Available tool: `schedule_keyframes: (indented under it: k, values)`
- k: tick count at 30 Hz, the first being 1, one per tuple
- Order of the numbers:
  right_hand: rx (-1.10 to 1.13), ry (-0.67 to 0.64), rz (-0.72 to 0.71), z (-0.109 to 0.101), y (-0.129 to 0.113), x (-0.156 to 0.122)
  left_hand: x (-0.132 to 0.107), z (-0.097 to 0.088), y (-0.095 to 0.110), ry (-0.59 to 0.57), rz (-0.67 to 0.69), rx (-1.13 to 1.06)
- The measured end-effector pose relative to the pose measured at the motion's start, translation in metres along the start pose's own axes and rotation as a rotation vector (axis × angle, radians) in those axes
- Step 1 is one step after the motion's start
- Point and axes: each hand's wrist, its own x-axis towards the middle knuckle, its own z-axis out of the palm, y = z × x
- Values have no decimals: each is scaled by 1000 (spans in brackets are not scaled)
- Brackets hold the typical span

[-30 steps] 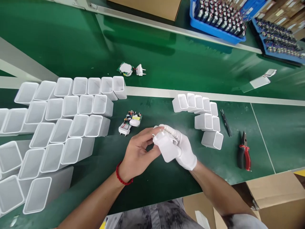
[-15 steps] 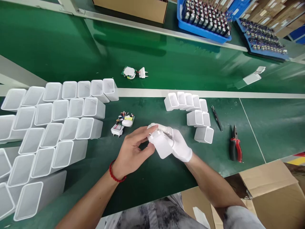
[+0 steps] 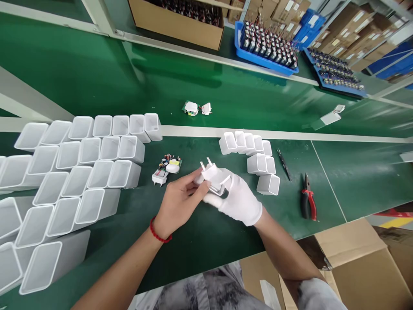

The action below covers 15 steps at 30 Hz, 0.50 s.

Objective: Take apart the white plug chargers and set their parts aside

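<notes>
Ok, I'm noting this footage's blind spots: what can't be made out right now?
Head view: underside of the white two-pin plug, hidden by the left hand and gloved right hand.
Head view: rest of the leftmost white case, cut off by the left edge.
Head view: most contents of the upper cardboard box, hidden by its front wall.
Head view: any print on the circuit board, too small.

Grn workbench (image 3: 371,176), stacked ctns (image 3: 344,36) in bkgd
</notes>
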Motion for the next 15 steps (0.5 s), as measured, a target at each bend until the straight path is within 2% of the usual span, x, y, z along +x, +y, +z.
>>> schedule_keyframes:
  k: [1,3,6,8,10,15]
  values:
    - [42,29,44,0,-2,0,-2,0,1,-2,19,24]
    - [283,88,124,-4,-4,1,-5,-2,5,-1,108,83]
    - [766,96,203,-19,0,6,-8,-5,9,100,370,264]
    - [923,75,239,-31,3,11,-8,-7,10,189,533,404]
    - [937,71,274,-40,2,16,-7,-7,6,226,621,490]
    - [792,89,274,-50,-4,24,-1,-5,-10,184,715,647]
